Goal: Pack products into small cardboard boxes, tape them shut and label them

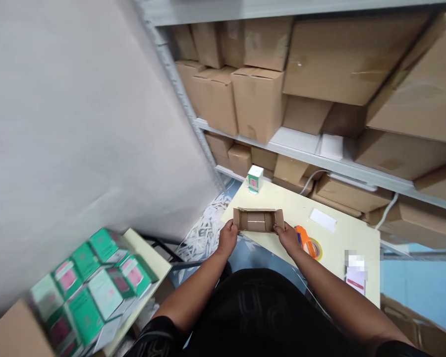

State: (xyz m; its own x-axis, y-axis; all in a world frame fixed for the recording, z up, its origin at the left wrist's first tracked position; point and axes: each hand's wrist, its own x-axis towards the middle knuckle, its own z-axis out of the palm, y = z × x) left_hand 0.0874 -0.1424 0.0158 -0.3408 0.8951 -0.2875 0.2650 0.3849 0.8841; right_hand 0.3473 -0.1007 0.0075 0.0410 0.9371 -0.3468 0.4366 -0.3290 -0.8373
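Observation:
Both my hands hold a small open cardboard box (256, 228) over the near edge of the pale table (282, 198). My left hand (228, 237) grips its left end, fingers closed on the side wall. At the right end, my right hand (287, 236) pinches the other wall. Its top flaps stand apart and I see into the box, where a pale line crosses the bottom. Just right of my right hand lie an orange tape dispenser (305, 242) and a roll of tape (317, 248). Beyond the box stands a green and white carton (254, 179).
A white slip (323, 220) and a phone (356, 280) lie on the table. At lower left, another table (148, 253) bears several green cartons (85, 315). Metal shelving (357, 166) with brown boxes (258, 101) rises behind. White paper scraps (204, 230) cover the floor by the wall.

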